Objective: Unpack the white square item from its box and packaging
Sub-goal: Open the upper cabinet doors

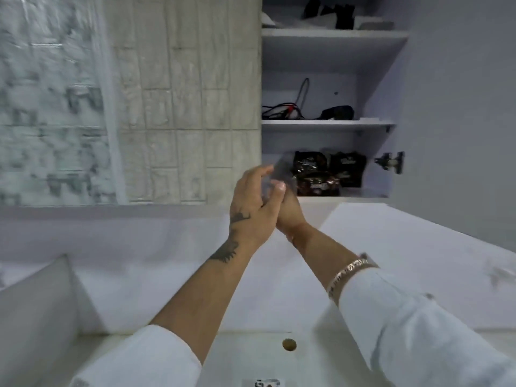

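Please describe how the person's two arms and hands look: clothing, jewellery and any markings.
Both arms wear white sleeves pushed up the forearm. The left hand and its forearm carry dark tattoos. The right hand is bare, and a gold-coloured patterned bracelet sits at the right sleeve's edge.

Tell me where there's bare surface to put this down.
The white counter right of the right hand is bare, as is the stretch below the brick wall, left of the left hand. The lowest shelf is crowded with dark packets.
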Demonstrator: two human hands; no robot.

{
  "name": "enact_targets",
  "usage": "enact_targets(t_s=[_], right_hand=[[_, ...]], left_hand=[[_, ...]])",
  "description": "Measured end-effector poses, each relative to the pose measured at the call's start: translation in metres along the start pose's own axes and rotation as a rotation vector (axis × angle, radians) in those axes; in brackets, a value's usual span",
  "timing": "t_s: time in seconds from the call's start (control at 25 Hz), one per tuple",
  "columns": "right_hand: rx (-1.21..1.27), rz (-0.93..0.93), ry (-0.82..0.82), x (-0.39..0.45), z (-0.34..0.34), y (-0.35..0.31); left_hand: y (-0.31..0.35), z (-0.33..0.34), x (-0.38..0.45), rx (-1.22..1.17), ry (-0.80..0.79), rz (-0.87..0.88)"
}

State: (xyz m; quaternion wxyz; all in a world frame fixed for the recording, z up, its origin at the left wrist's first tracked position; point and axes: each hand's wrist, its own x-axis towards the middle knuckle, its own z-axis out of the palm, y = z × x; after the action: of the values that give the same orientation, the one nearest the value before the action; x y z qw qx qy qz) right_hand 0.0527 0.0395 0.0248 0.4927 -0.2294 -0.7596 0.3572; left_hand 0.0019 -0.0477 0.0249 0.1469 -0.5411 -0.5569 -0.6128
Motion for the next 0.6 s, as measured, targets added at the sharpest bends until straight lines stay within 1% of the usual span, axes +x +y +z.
enact_targets(t_s=[0.08, 0.2, 0.24, 0.32, 0.4, 0.52, 0.56, 0.6], right_hand=[[0.003, 0.027, 0.002, 0.039, 0.035, -0.001], [0.112, 0.250, -0.005, 0.094, 0.060, 0.009], [0.164, 0.276, -0.029, 0.108, 0.068, 0.019], [0.216, 0.250, -0.067, 0.122, 0.081, 0.035], [0.239, 0.234, -0.002, 0.107, 0.084, 0.028], [0.387, 0.237, 0.134, 0.064, 0.074, 0.006], [0.430, 0.199, 0.135, 0.040, 0.067, -0.004], [0.471, 0.131, 0.103, 0.018, 0.063, -0.013]], left_hand=[[-0.043, -0.023, 0.025, 0.059, -0.002, 0.016], [-0.093, -0.049, 0.053, 0.041, 0.021, 0.009], [-0.105, -0.055, 0.058, 0.042, 0.023, 0.010], [-0.121, -0.062, 0.062, 0.069, 0.008, 0.019], [-0.125, -0.064, 0.060, 0.108, -0.015, 0.040], [-0.106, -0.069, 0.048, 0.151, -0.026, 0.083], [-0.093, -0.074, 0.040, 0.169, -0.006, 0.105], [-0.079, -0.080, 0.031, 0.183, 0.032, 0.131]])
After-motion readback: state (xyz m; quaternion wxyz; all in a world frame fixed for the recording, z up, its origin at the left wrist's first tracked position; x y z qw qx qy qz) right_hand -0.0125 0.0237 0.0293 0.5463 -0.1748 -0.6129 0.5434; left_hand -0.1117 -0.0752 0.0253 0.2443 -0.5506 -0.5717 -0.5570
